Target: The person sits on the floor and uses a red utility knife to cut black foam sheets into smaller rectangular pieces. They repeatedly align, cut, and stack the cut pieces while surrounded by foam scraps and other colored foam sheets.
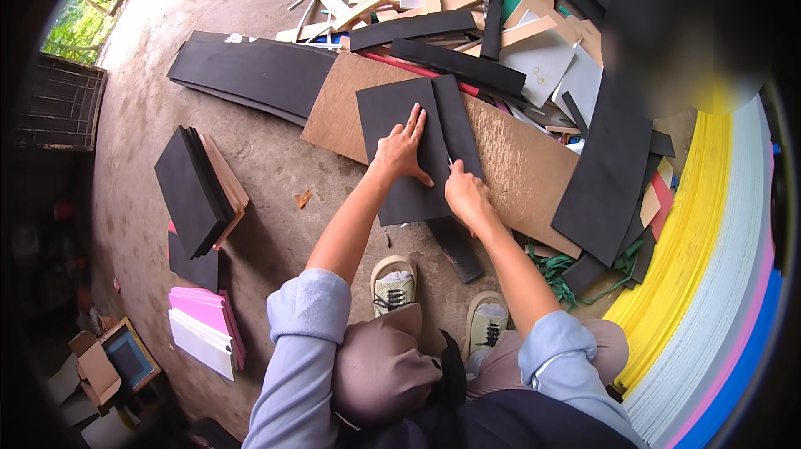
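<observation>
Head view, looking down on a crouched person.

Black foam sheet: lies flat on a brown board on the concrete floor, long axis running away from the person, tilted slightly left.

Left hand: flat, fingers spread, pressing the sheet down just left of the cut line; grip wide, holding nothing.

Right hand: closed around a small blade, tip barely visible, touching the sheet near its right side. A narrow black strip lies just right of the line, beyond this hand, so the right hand is nearer to it.

Around: black foam stack and pink sheets at left, offcut pile beyond, yellow sheet stack at right.
</observation>
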The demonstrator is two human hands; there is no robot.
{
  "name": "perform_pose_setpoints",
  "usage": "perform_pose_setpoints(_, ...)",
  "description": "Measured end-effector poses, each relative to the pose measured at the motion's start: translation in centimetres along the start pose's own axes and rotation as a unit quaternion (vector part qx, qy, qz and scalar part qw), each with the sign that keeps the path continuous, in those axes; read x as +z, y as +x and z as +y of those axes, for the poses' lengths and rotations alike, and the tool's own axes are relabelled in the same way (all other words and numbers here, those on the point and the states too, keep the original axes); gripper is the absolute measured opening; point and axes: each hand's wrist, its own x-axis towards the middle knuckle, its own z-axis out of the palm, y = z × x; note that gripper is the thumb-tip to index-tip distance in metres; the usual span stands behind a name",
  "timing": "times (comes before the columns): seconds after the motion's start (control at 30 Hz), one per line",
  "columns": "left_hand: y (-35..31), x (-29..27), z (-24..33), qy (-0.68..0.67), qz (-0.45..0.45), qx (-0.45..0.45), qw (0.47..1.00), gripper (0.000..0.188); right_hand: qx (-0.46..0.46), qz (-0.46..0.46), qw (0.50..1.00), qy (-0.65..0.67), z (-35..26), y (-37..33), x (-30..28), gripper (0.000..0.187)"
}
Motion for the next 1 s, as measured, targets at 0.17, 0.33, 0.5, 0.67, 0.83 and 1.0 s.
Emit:
perform_pose_setpoints(0.17,-0.1,0.0,-0.4,0.037,-0.018,-0.017,0.999,0.143,-0.017,-0.014,1.0,-0.012,4.0,-11.1,4.6,0.017)
perform_pose_setpoints(0.33,0.8,0.9,-0.3,0.046,-0.003,0.003,0.999,0.144,-0.002,-0.044,0.999,-0.03,9.2,-15.6,9.4,0.02)
perform_pose_setpoints(0.5,-0.2,0.9,-1.3,0.037,0.009,0.004,0.999,0.143,-0.007,-0.007,1.0,0.029,6.2,-12.5,1.0,0.028)
perform_pose_setpoints(0.67,0.0,1.0,0.2,-0.02,0.035,0.002,0.999,0.13,0.06,0.085,0.948,0.3,8.7,-1.5,-1.6,0.033)
perform_pose_setpoints(0.83,-1.4,2.8,2.8,-0.01,0.114,-0.075,0.991,0.111,0.032,0.154,0.945,0.287,7.3,6.9,0.1,0.037)
perform_pose_setpoints(1.0,-1.2,2.4,4.6,-0.026,0.1,-0.177,0.979,0.11,0.07,0.136,0.932,0.329,3.1,8.4,-0.5,0.034)
